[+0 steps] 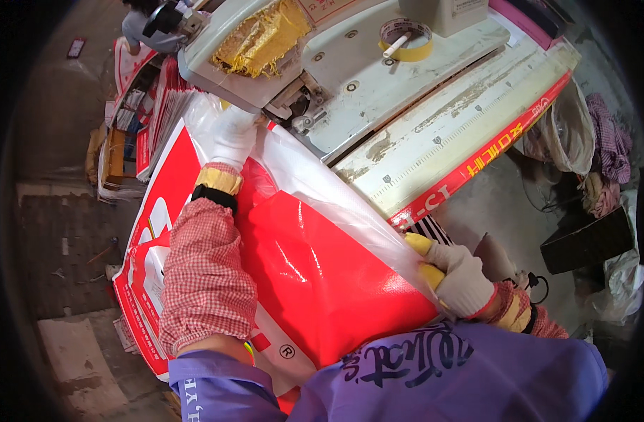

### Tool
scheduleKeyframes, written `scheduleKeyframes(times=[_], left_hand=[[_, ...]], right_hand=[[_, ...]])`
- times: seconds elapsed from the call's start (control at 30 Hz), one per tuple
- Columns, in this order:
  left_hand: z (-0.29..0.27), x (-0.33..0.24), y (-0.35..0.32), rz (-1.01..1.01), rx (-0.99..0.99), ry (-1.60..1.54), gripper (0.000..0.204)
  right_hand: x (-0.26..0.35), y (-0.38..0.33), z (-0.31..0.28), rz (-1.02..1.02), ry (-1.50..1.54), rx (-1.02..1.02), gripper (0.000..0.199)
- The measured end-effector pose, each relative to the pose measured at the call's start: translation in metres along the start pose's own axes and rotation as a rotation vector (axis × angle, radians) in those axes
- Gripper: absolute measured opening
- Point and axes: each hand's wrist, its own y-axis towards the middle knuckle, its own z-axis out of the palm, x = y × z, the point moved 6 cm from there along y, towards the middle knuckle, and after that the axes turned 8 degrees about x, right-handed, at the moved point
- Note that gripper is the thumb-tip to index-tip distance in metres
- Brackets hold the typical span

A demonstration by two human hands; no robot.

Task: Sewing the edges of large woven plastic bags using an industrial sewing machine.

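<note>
A large red and white woven plastic bag (322,260) lies in front of me, with a clear plastic liner (329,172) along its upper edge. My left hand (233,135), in a white glove, is closed on the bag's far end beside the sewing head of a grey machine (322,84); most of its fingertips are hidden. At the near right end of that edge, my right hand (459,278) pinches the bag and liner between yellow-coated glove fingers. The edge stretches between both hands, alongside the machine's table.
A worn ledge (441,141) with a red front strip runs along the machine. On the machine rest a tape roll (415,53) and yellow fabric (262,39). Stacked bags (164,105) stand far left, near another person (150,32). A dark box (587,239) is at right.
</note>
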Motion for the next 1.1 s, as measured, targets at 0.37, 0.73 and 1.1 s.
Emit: scheduleKeyframes(times=[0.37, 0.73, 1.1], left_hand=[[0.01, 0.013, -0.018, -0.019, 0.474, -0.272, 0.027], [0.019, 0.029, -0.008, -0.315, 0.271, -0.631, 0.035], [-0.012, 0.034, -0.01, 0.008, -0.133, -0.239, 0.014]], right_hand=[[0.017, -0.003, 0.002, 0.013, -0.625, -0.064, 0.024], [-0.008, -0.002, 0.002, 0.072, -0.333, -0.04, 0.036], [-0.013, 0.004, 0.006, 0.062, -0.225, -0.008, 0.04]])
